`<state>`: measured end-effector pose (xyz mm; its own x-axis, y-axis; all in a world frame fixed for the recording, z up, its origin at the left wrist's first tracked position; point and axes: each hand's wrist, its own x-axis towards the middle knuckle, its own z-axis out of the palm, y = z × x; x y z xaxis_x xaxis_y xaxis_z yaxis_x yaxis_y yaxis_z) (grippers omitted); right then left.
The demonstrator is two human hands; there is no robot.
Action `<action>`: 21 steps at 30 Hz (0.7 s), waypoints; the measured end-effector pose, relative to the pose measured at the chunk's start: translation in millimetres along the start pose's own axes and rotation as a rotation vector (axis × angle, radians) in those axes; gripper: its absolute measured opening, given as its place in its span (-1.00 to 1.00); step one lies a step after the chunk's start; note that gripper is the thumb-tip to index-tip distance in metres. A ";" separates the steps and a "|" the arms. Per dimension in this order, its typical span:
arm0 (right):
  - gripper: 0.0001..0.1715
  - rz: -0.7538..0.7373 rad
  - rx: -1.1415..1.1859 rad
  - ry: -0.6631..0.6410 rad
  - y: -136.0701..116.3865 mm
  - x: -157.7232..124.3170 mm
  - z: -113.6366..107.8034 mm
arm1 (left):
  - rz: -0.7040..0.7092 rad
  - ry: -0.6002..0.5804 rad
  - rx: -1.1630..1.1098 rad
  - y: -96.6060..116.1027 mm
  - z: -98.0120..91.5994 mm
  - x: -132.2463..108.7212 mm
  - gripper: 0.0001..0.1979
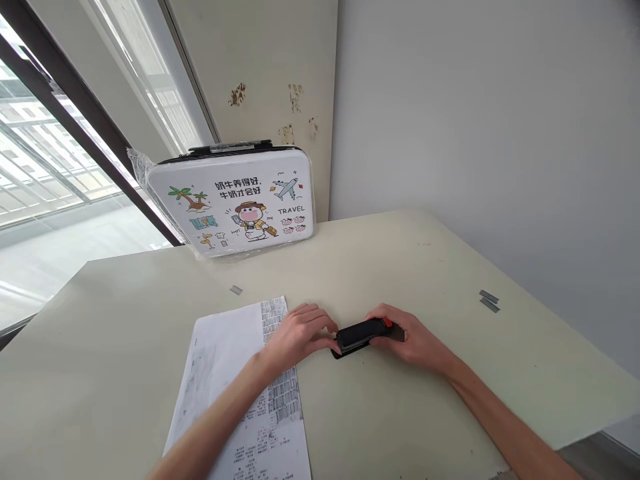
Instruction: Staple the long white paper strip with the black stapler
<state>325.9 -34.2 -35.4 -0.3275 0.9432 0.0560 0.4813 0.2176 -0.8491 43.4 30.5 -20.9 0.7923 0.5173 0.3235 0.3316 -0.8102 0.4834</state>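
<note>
A black stapler point(361, 333) with a bit of red at its rear lies on the table in front of me, its front end pointing left. My right hand point(407, 337) grips the rear, thumb on the near side and fingers on the far side. At the front end, my left hand point(304, 333) has its thumb and fingertips closed around the tip. What lies between those fingertips, other than the stapler's edge, is too small to make out. Under my left forearm rests a printed sheet of paper point(230, 360).
A white cartoon-printed case point(250, 200) in clear plastic wrap stands at the table's back. Two grey staple strips point(489, 301) lie to the right, and a small grey strip point(236, 290) lies beyond the paper. A wall point(475, 133) borders the right side, a window point(50, 153) the left.
</note>
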 end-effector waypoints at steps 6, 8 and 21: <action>-0.75 0.007 0.013 0.011 -2.5 -0.7 0.1 | -0.014 0.012 0.093 2.4 3.6 1.6 -0.64; -0.74 0.024 0.019 -0.008 -4.5 -1.3 -0.7 | -0.054 0.021 0.118 10.2 -2.0 -4.2 -0.66; -0.72 0.024 -0.014 -0.088 -7.3 -18.1 11.1 | -0.220 -0.129 0.346 113.3 -40.3 -191.6 -0.09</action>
<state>319.3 -55.7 -36.0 -0.3860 0.9224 -0.0114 0.5012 0.1993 -0.8421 -91.5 -149.2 4.7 0.7339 0.6671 0.1282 0.6347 -0.7406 0.2207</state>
